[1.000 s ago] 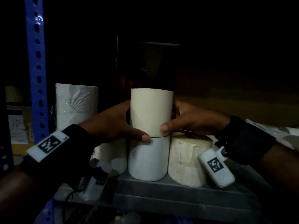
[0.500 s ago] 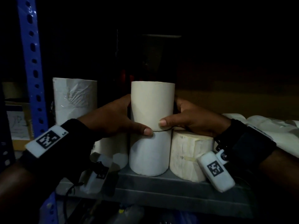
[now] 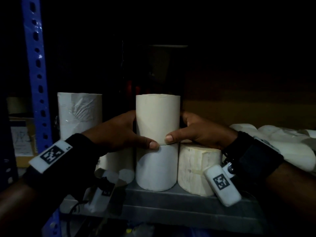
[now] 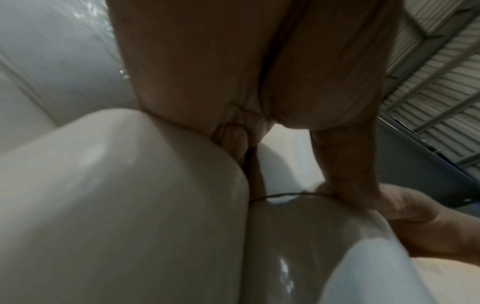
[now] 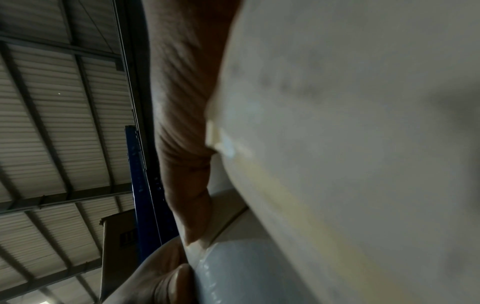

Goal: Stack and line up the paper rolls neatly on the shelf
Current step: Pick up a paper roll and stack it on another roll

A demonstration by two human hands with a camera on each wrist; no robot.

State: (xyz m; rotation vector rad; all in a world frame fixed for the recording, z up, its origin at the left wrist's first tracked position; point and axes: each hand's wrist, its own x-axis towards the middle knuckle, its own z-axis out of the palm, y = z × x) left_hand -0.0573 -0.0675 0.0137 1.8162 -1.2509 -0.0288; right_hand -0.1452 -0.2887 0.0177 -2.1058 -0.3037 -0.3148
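Open dark space lies above the stacked rolls (image 3: 157,142); neighbouring rolls (image 3: 198,166) crowd both sides.

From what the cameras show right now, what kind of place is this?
Probably a warehouse or storeroom. A blue slotted rack post carries a grey metal shelf stocked with paper rolls, and the right wrist view shows a corrugated metal roof on steel beams.

Five upright white cylindrical paper rolls (image 3: 158,117) (more lie blurred at right), two bare hands (image 3: 119,132).

left grip (image 3: 119,132), right grip (image 3: 196,132), both curled, clasping
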